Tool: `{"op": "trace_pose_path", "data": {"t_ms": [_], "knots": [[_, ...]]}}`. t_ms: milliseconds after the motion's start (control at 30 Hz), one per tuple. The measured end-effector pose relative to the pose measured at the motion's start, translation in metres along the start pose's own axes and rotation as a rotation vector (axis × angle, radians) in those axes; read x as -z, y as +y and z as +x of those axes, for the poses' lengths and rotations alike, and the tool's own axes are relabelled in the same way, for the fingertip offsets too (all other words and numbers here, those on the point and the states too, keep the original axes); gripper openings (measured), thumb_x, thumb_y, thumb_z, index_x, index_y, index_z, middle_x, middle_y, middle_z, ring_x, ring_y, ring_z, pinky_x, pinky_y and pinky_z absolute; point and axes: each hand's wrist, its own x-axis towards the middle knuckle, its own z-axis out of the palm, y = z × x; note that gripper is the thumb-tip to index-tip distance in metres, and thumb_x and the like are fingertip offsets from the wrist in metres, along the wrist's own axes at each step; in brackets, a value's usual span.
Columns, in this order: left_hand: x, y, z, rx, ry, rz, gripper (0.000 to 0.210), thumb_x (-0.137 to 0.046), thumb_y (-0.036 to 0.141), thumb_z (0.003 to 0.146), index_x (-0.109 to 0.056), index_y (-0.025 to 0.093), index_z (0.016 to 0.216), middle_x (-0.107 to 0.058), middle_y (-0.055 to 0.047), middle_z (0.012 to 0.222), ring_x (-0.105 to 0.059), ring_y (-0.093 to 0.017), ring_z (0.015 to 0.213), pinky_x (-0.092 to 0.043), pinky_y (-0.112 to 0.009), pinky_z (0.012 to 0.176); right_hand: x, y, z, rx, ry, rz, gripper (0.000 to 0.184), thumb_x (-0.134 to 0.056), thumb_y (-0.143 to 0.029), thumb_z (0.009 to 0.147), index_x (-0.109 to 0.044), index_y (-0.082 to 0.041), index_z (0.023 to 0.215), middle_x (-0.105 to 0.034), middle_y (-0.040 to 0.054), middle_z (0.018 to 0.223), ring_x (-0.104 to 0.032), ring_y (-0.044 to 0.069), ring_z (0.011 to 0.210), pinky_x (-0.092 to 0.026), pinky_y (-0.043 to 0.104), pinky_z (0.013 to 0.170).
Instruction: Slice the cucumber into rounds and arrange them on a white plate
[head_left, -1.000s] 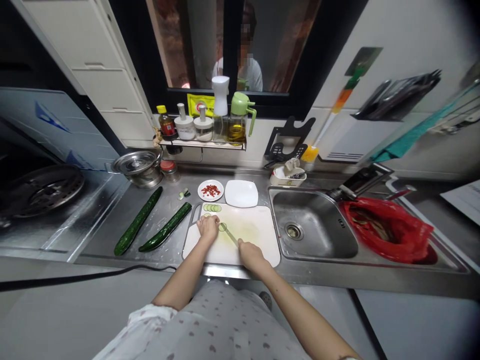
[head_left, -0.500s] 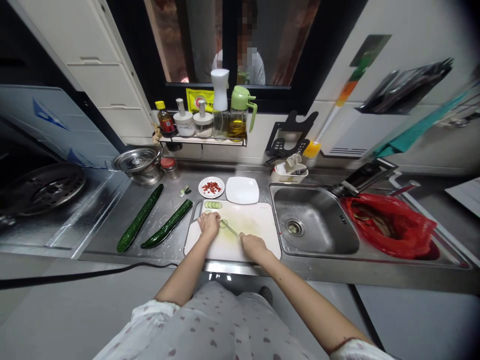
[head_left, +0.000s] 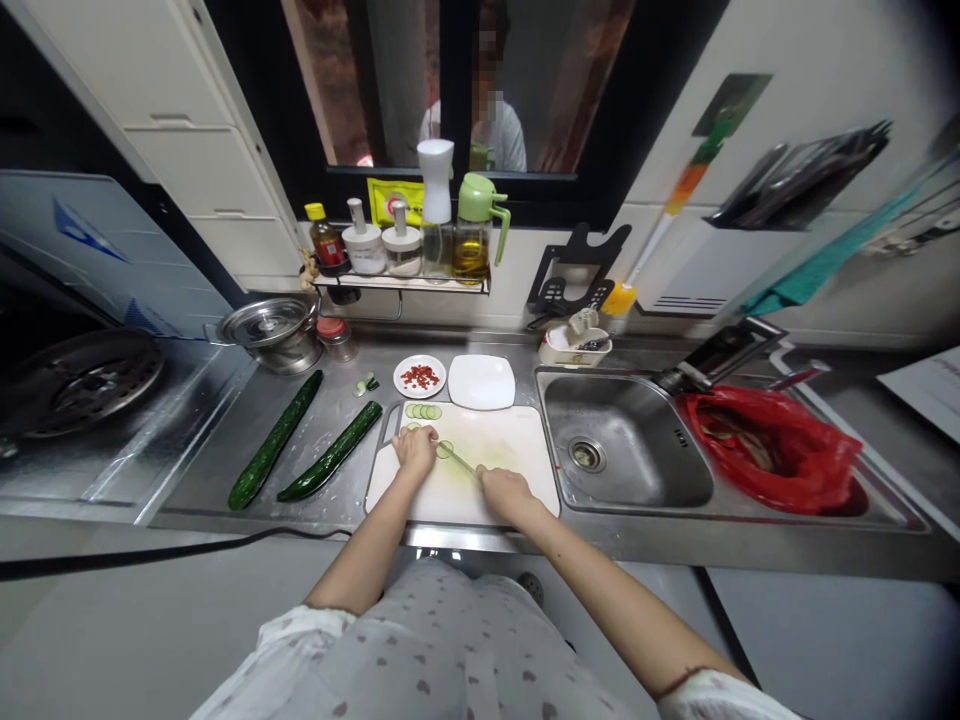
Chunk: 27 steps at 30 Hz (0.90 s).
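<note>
On the white cutting board [head_left: 517, 440], my right hand [head_left: 504, 494] is closed round the handle of a knife [head_left: 460, 461], whose blade points up and left. My left hand [head_left: 416, 450] is curled down at the board's left side over a cucumber piece, mostly hidden under the fingers. A thin cucumber slice [head_left: 444, 450] shows at the blade's tip, just right of those fingers. Behind the left hand, a row of overlapping cucumber slices [head_left: 424, 411] lies near the board's far edge.
Two whole cucumbers [head_left: 279, 435] lie left of the board. Behind it stand a plate of chopped red pieces [head_left: 420, 389] and a white plate [head_left: 482, 381]. To the right are a sink [head_left: 637, 485] and a red bag [head_left: 780, 490]. A condiment shelf [head_left: 405, 282] hangs above.
The view has shifted slightly. Both hands stay in nearly the same place on the board, with the knife still beside the left fingers.
</note>
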Motion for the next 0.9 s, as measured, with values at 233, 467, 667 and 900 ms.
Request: {"op": "trace_pose_path", "data": {"t_ms": [233,467,667,900], "knots": [[0.002,0.0,0.001,0.0,-0.008,0.011,0.014,-0.057,0.028,0.08,-0.069,0.029,0.086,-0.07,-0.003,0.096,-0.049,-0.026,0.109,-0.029,-0.039,0.087,-0.006,0.003,-0.004,-0.001,0.028,0.024,0.037,-0.032,-0.006,0.087,-0.052,-0.013,0.118,-0.067,0.0181,0.101,-0.064,0.025,0.101,-0.046,0.033,0.077],[0.008,0.005,-0.007,-0.043,-0.011,0.049,0.022,-0.049,0.028,0.085,-0.07,0.028,0.089,-0.068,-0.006,0.102,-0.048,-0.027,0.109,-0.028,-0.042,0.088,-0.014,0.025,-0.014,-0.125,0.124,0.155,0.028,-0.03,-0.028,0.096,-0.051,-0.017,0.111,-0.068,0.0141,0.098,-0.065,0.023,0.094,-0.042,0.03,0.074],[0.003,0.009,-0.024,-0.182,0.021,0.148,0.027,-0.045,0.031,0.089,-0.07,0.025,0.098,-0.065,-0.01,0.109,-0.043,-0.028,0.112,-0.026,-0.042,0.09,-0.024,0.036,-0.018,-0.271,0.134,0.213,0.028,-0.03,-0.027,0.096,-0.046,-0.018,0.116,-0.068,0.0135,0.099,-0.064,0.023,0.093,-0.039,0.029,0.073],[0.002,0.013,-0.027,-0.101,0.038,0.077,0.018,-0.05,0.025,0.086,-0.066,0.024,0.095,-0.066,-0.008,0.104,-0.049,-0.025,0.107,-0.027,-0.038,0.089,-0.029,0.038,-0.016,-0.311,0.124,0.239,0.028,-0.028,-0.027,0.096,-0.044,-0.018,0.117,-0.067,0.0129,0.1,-0.064,0.023,0.094,-0.038,0.029,0.073]]}}
